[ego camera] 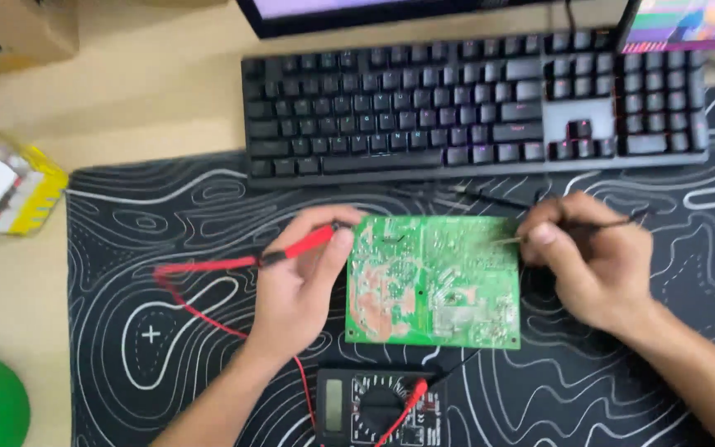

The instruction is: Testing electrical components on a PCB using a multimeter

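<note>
- Left hand (295, 285): closed around red probe (298, 247), thumb and fingers pinching the handle; tip directed at the upper left edge of the green circuit board (432, 281).
- Right hand (593, 257): closed on black probe (577, 228), held pen-fashion; thin metal tip laid onto the board's upper right area, exact contact point too small to confirm.
- Circuit board: flat on the mat, solder side up, lying directly between the two hands; left thumb touching its left edge, right fingers just beside its right edge.
- Red lead (200, 310): running from the left-hand probe in a loop over the mat, then down to the multimeter (381, 407).
- Multimeter: just below the board, near the bottom edge of view, dial and small display visible.
- Desk mat (126, 372): black with white contour lines, underlying everything listed.
- Black keyboard (473, 103): beyond the board, across the mat's top edge.
- Yellow box (6, 182): well apart, at left on the bare desk.
</note>
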